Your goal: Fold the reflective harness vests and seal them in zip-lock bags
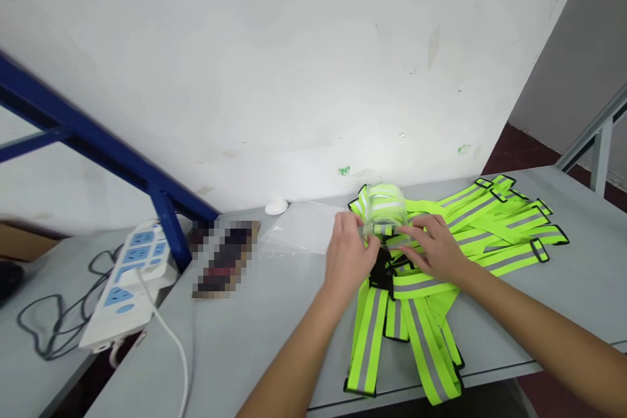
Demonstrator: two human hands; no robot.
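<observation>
A clear plastic bag [386, 208] with a folded neon-yellow reflective strap inside lies against the wall side of the table. My left hand [349, 245] is closed on the bag's near left edge, thumb and fingers pinched. At the near right edge, my right hand [435, 245] pinches the same bag between thumb and fingers. Under and around both hands spreads a pile of neon-yellow reflective straps [426, 346] with grey stripes and black buckles. A black piece [381, 269] shows among the straps just below the bag; its kind is unclear.
Flat clear plastic bags [301, 228] lie left of my hands, beside a small white rounded object [276, 208]. A pixelated item [228, 261] is farther left. A white power strip [130, 281] with cables stands past the blue metal frame [166, 222]. A white wall [313, 78] bounds the table [274, 339].
</observation>
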